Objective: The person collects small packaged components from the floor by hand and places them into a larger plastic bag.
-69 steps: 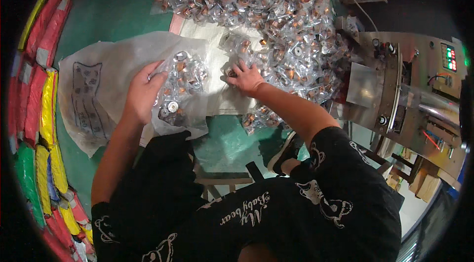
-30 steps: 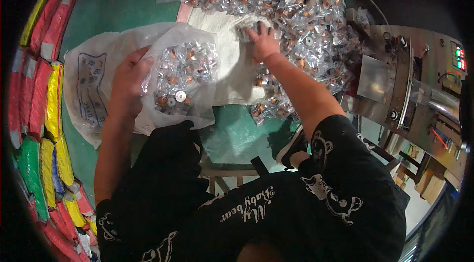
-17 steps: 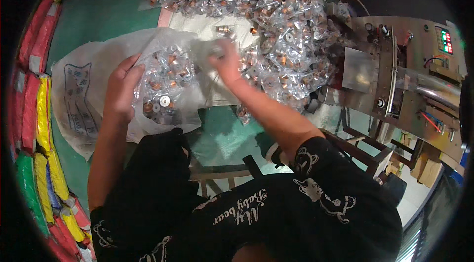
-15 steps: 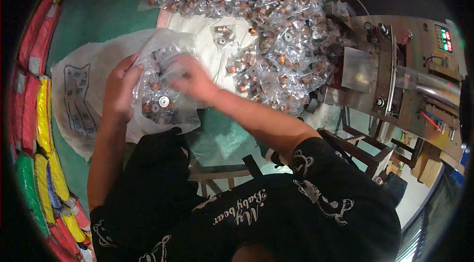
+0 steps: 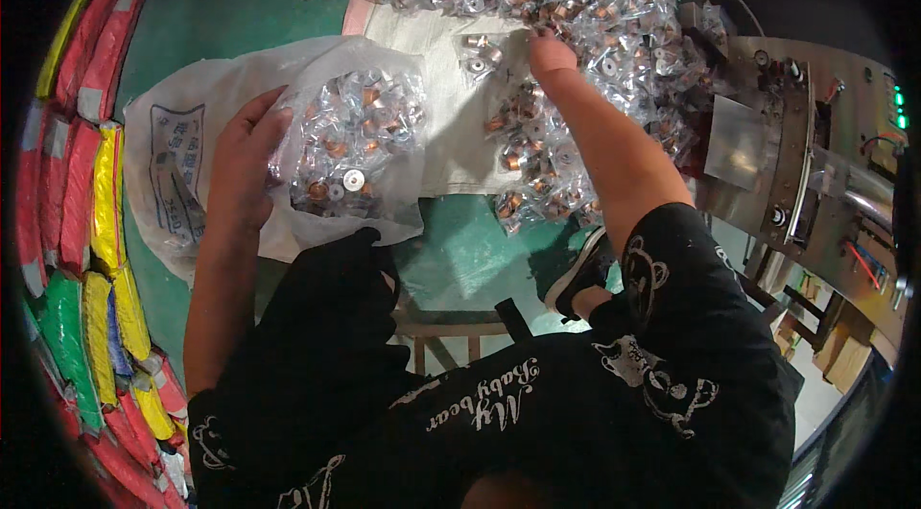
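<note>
A white woven sack [image 5: 259, 72] with blue printing lies on the left, its mouth turned open. Inside it sit several clear plastic packets [image 5: 360, 130] of small copper and silver metal parts. My left hand [image 5: 245, 159] grips the sack's near-left rim, thumb and fingers closed on the material. Further right, my right hand [image 5: 554, 56] reaches into a large heap of the same packets [image 5: 624, 58]. Its fingertips are buried among them, so I cannot see what they hold. One packet [image 5: 480, 53] rests apart on a white woven sheet [image 5: 460, 149], just left of my right hand.
A metal machine [image 5: 801, 164] with a lit panel stands at the right, a clear plastic sheet [image 5: 737, 142] at its near side. Stacked red, yellow and green bundles [image 5: 106, 192] line the left edge. Green floor [image 5: 451, 260] and a stool rim [image 5: 451, 329] show below.
My right hand has moved from over the sack's mouth across to the heap on the right. The left hand stays at the sack's rim. The whole view has shifted slightly.
</note>
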`<state>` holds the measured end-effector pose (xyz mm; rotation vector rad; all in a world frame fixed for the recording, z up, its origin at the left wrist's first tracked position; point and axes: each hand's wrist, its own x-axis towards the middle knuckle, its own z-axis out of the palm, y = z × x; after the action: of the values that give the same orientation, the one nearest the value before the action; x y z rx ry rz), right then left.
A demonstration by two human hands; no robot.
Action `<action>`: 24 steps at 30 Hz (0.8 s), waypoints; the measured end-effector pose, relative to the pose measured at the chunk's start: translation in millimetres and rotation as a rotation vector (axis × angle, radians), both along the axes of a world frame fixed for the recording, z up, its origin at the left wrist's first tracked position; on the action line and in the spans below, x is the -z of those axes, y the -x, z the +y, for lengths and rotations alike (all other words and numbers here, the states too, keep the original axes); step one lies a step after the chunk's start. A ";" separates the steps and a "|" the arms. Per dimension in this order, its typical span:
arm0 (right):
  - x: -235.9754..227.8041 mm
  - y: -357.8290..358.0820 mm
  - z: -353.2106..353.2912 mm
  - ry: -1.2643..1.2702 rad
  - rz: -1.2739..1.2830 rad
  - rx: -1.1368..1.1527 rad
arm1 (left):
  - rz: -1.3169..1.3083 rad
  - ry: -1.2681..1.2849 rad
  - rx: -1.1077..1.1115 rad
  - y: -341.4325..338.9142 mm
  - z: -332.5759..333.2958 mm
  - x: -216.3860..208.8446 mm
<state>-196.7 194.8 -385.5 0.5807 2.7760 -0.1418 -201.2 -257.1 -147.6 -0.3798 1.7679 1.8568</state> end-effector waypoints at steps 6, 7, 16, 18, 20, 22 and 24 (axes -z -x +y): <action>-20.3 -18.1 -39.2 -0.104 0.007 -0.109 | -0.009 0.069 -0.004 1.3 -6.4 3.6; -23.2 -22.0 -37.2 -0.107 -0.006 -0.141 | -0.004 0.038 0.006 1.8 -6.1 4.6; -102.4 -30.5 -200.9 0.781 0.587 -0.533 | 0.013 -0.031 0.080 0.7 4.9 3.9; -122.7 -19.4 -234.9 0.840 0.533 -0.599 | 0.010 -0.033 0.080 0.4 5.0 5.5; -118.4 -2.2 -253.2 0.599 0.294 -0.709 | 0.006 -0.026 0.080 -1.0 8.0 1.5; -100.0 -5.0 -249.2 0.592 0.297 -0.712 | 0.036 -0.006 0.015 -2.8 8.8 -3.0; -86.4 -17.3 -243.5 0.586 0.300 -0.724 | 0.040 -0.027 0.025 -3.0 2.1 -0.3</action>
<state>-179.4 -48.7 -299.1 -0.6237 2.8051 -0.8815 -198.2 -254.9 -147.3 -0.3107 1.7639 1.8816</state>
